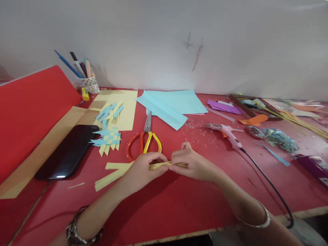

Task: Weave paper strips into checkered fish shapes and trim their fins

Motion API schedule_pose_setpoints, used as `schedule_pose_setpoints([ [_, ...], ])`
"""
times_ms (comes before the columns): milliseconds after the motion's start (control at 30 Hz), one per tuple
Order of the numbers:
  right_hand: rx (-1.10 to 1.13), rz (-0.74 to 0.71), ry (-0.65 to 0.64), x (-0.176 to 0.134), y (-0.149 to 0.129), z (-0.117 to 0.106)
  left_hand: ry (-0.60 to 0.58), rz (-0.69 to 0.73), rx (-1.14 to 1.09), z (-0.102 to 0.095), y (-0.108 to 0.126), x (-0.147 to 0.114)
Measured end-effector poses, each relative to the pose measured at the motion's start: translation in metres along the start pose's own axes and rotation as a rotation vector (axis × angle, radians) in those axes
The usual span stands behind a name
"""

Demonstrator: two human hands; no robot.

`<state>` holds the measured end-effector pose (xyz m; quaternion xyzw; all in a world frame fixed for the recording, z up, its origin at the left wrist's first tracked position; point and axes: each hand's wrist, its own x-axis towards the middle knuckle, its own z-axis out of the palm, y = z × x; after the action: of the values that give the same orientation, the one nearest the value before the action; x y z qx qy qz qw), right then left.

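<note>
Between my two hands runs a folded yellow paper strip, just above the red table. My left hand pinches it with thumb and fingers. Close against it, my right hand is closed on the strip's other end, which partly hides inside the fingers. More yellow paper strips lie under and left of my left wrist. Scissors with red and yellow handles rest just beyond my left hand. Woven blue and yellow paper pieces lie farther left.
A black phone lies at left beside a red board. Blue paper sheets sit at the back near a pen cup. At right are a pink glue gun with its black cord, a brown tray and a yarn bundle.
</note>
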<state>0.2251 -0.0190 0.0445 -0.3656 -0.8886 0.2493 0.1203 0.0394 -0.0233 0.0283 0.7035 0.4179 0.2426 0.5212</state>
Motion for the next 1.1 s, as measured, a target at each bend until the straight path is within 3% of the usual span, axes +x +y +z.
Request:
schedule_pose_setpoints([
  [200,-0.007,0.045,0.158,-0.0003,0.0034,0.0002,0.18,-0.076,-0.196,-0.0038,-0.0016,0.0013],
  [367,0.001,0.031,0.2,-0.0004,0.0038,0.001,0.155,-0.177,-0.277,-0.0053,0.0018,0.0002],
  [800,-0.019,0.026,0.131,0.0019,0.0031,0.0068,0.08,-0.188,-0.173,-0.0017,0.0059,-0.0023],
  [1100,0.031,0.066,0.257,0.0024,0.0016,0.0069,0.301,-0.13,-0.396,-0.0019,-0.0011,0.0014],
])
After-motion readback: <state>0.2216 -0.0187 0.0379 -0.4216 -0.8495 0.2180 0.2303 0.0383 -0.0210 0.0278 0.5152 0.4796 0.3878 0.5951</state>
